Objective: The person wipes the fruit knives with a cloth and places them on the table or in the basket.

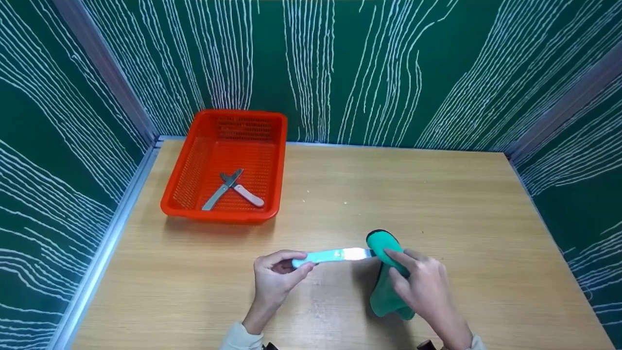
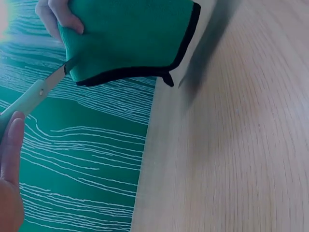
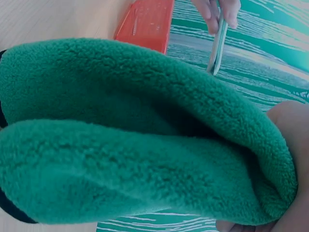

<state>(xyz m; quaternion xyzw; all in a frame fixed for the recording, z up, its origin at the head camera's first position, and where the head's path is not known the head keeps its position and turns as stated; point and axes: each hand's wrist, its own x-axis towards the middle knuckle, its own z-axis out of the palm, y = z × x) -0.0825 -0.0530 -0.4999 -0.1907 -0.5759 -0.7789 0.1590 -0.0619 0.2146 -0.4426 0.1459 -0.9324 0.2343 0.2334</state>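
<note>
Between thumb and fingers my left hand (image 1: 278,279) pinches the light green handle of a small knife (image 1: 318,256) whose blade points right. A green plush cloth (image 1: 388,294) with black edging hangs folded from my right hand (image 1: 427,284), which grips it around the blade's tip. In the left wrist view the bare part of the knife's blade (image 2: 55,77) enters the edge of the cloth (image 2: 125,36); its tip is hidden. Folded layers of the cloth (image 3: 130,164) fill most of the right wrist view.
At the back left of the wooden table (image 1: 437,194) stands a red plastic basket (image 1: 170,204). Inside it two knives lie crossed, one with a grey-green handle (image 1: 215,198) and one with a pink handle (image 1: 249,196). Green walls with white lines (image 1: 311,73) enclose the table.
</note>
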